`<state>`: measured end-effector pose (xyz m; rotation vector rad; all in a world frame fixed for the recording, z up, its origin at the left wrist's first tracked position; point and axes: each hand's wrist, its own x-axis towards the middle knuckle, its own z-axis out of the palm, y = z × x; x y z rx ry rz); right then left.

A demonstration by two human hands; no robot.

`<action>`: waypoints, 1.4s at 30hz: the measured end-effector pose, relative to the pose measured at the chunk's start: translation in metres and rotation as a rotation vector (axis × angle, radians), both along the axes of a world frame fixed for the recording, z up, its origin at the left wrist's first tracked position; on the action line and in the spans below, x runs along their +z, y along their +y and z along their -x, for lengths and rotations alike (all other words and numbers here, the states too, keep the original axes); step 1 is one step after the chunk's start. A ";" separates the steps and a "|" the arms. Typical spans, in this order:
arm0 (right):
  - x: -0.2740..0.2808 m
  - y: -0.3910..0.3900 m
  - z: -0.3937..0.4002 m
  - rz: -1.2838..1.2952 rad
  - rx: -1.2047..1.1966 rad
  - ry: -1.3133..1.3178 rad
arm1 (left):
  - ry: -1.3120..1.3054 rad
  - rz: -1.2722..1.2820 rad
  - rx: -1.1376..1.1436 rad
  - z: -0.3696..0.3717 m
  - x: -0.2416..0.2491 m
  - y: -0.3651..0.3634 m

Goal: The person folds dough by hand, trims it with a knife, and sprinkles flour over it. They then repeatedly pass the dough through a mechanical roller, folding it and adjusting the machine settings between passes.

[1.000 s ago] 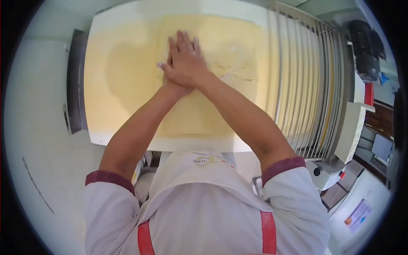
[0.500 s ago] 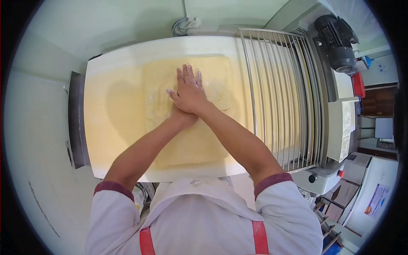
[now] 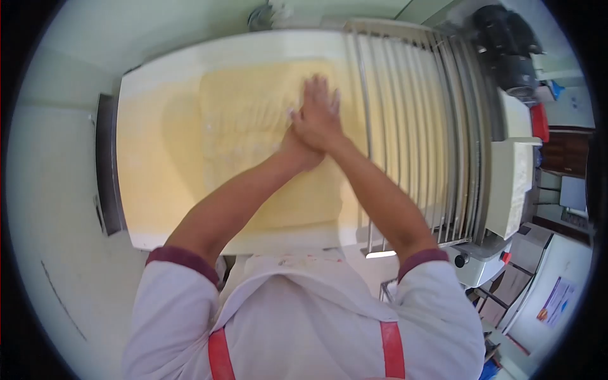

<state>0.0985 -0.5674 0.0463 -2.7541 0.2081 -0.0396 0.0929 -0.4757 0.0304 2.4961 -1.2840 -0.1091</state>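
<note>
Seen from above, a person in a white apron (image 3: 304, 345) with red straps bends both arms toward a broad silver metal grille (image 3: 411, 126) of parallel bars; the dough, a pale yellow, roughly square flat slab (image 3: 253, 92), lies just left of the grille, with rows of shallow dents across its upper half; under it is a white tabletop (image 3: 253, 47), yellowish over its middle, which runs well out to the left of the grille and also passes beneath the bars.

The right hand (image 3: 321, 117) is on top, palm down near the grille's left edge, its fingers straight and a little parted; the left hand (image 3: 301, 147) is beneath it, over the part of the dough closest to the grille; its fingers are mostly covered, so whether they are spread or closed I cannot tell.

Beyond the grille's upper right corner is a black ribbed motor (image 3: 510, 54); right of the grille is a white casing (image 3: 510, 183); a small red knob (image 3: 505, 257) sits past the grille's lower right corner.
</note>
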 end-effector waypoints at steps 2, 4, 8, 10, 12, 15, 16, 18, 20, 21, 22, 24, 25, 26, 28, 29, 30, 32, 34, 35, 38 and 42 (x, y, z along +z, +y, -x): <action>-0.001 -0.001 -0.016 -0.007 0.024 -0.016 | 0.017 -0.078 0.018 -0.009 0.001 -0.003; -0.009 0.007 -0.007 -0.018 0.052 0.009 | 0.055 -0.160 0.041 0.006 -0.002 0.004; -0.002 0.004 -0.005 -0.008 0.089 -0.022 | -0.038 -0.078 0.073 0.001 -0.005 -0.003; 0.000 0.014 0.020 -0.033 0.139 0.002 | -0.073 0.004 0.081 0.016 -0.008 0.008; 0.010 0.022 0.065 -0.095 0.203 0.023 | -0.077 0.049 0.086 0.055 -0.008 0.024; 0.010 0.020 0.070 -0.089 0.244 -0.001 | -0.028 -0.113 0.113 0.064 0.015 0.017; 0.013 0.020 0.070 -0.060 0.246 -0.036 | -0.017 -0.131 0.110 0.072 0.014 0.017; 0.014 0.019 0.070 -0.082 0.217 -0.012 | -0.058 -0.134 0.147 0.066 0.013 0.015; 0.013 0.032 0.064 -0.099 0.209 -0.032 | -0.147 -0.137 0.156 0.065 0.015 0.019; 0.016 0.038 0.058 -0.096 0.208 -0.063 | -0.185 -0.140 0.159 0.061 0.019 0.024; 0.016 0.046 0.054 -0.097 0.202 -0.079 | -0.133 -0.166 0.179 0.056 0.021 0.038; 0.012 0.075 0.043 -0.090 0.291 -0.032 | -0.008 -0.218 0.197 0.045 0.022 0.066; 0.011 0.085 0.036 -0.084 0.327 -0.007 | -0.041 -0.162 0.235 0.045 0.021 0.071; 0.013 0.089 0.030 -0.057 0.319 0.003 | -0.077 -0.104 0.273 0.047 0.022 0.074; 0.016 0.092 0.028 0.001 0.313 0.020 | -0.058 -0.052 0.303 0.043 0.014 0.075; 0.011 0.096 0.043 -0.023 0.313 0.047 | 0.020 -0.069 0.288 0.051 0.005 0.078; 0.011 0.094 0.040 -0.031 0.308 0.029 | 0.053 -0.071 0.269 0.044 0.008 0.079; 0.014 0.094 0.023 -0.047 0.288 -0.009 | -0.085 -0.197 0.250 0.039 0.017 0.081; 0.016 0.103 0.012 -0.090 0.259 0.001 | -0.102 -0.171 0.277 0.026 0.013 0.086; 0.013 0.112 0.006 -0.062 0.266 0.003 | -0.051 -0.088 0.301 0.014 -0.003 0.096; 0.012 0.125 -0.030 0.012 0.278 -0.001 | -0.151 0.004 0.402 0.003 0.017 0.098; 0.008 0.128 -0.019 -0.015 0.288 0.014 | -0.048 -0.245 0.377 0.006 0.029 0.102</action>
